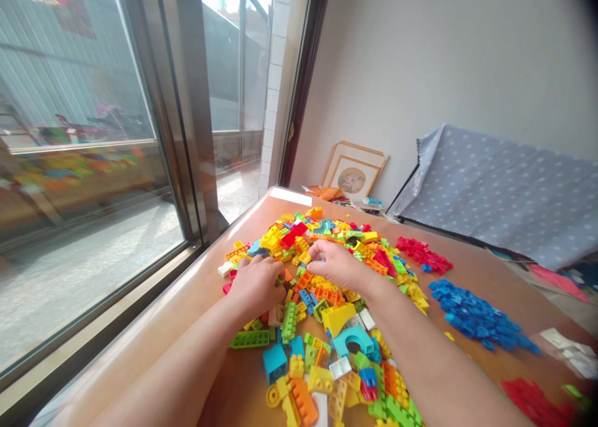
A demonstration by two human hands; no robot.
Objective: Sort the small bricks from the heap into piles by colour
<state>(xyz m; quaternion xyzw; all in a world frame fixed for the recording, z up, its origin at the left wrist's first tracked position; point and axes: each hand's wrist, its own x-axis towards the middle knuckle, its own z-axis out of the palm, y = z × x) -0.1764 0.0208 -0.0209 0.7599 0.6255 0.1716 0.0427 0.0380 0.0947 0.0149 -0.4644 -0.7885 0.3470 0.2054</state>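
Observation:
A large heap of mixed toy bricks covers the middle of the brown table (pixel 187 327). My left hand (pixel 260 281) lies over the heap's left side, its fingers curled down among the bricks; a bit of green shows by its fingertips, and what it holds, if anything, is hidden. To its right, my right hand (pixel 332 262) has its thumb and fingers bent towards each other over the bricks, beside a small yellow brick (pixel 305 258). Whether it grips anything is too small to tell. A red brick (pixel 294 235) lies just beyond both hands.
On the right are piles of red bricks (pixel 423 255), blue bricks (pixel 481 315) and white bricks (pixel 570 352), with another red pile (pixel 535 405) nearer. A glass window (pixel 88 165) runs along the left. Picture frames (pixel 354 171) and a dotted cloth (pixel 504 196) are behind the table.

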